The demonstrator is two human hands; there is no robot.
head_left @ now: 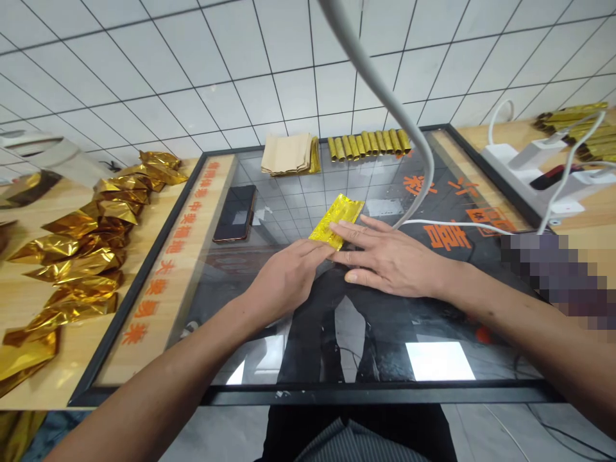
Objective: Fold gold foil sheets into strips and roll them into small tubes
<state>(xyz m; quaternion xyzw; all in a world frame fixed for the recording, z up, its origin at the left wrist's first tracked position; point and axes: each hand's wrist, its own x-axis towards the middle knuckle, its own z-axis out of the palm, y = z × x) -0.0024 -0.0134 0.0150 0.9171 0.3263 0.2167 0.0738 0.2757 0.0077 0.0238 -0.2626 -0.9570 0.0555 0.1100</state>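
A sheet of gold foil paper lies slanted on the dark glass top in front of me. My left hand is closed, its fingers curled at the paper's lower left edge; the thumb and fingertips are partly hidden. Flat across the paper's lower right part lies my right hand, with its fingers stretched out and apart. Behind the paper, a row of rolled gold paper tubes runs along the frame's back edge. Left of that row sits a stack of tan-backed gold paper sheets.
A phone lies on the glass to the left. Folded gold foil pieces cover the left wooden surface. A grey cable hangs down in front. White plugs and a power strip stand at right, beside more gold rolls.
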